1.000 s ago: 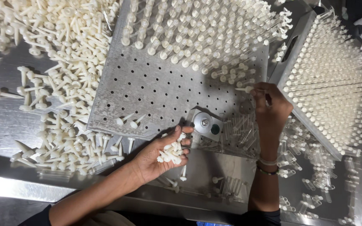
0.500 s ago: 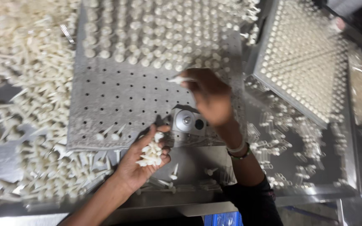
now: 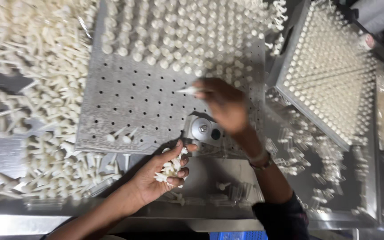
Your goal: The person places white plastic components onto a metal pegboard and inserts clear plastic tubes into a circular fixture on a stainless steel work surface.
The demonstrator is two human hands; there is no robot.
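The right hand (image 3: 225, 104) pinches one white peg (image 3: 187, 90) between its fingertips, pointed end leading, over the bare holes of the plate (image 3: 125, 98); the hand is blurred, so the exact grip is hard to read. The left hand (image 3: 158, 175) is cupped around a small bunch of pegs (image 3: 170, 168), just below the plate's near edge and beside the round metal knob (image 3: 201, 129). Loose pegs lie heaped left of the plate, and a filled tray (image 3: 330, 75) sits to its right. The pegs look light, stiff and smooth, likely to slip or scatter; each seems best held by the wide head end, leaving the thin stem free.
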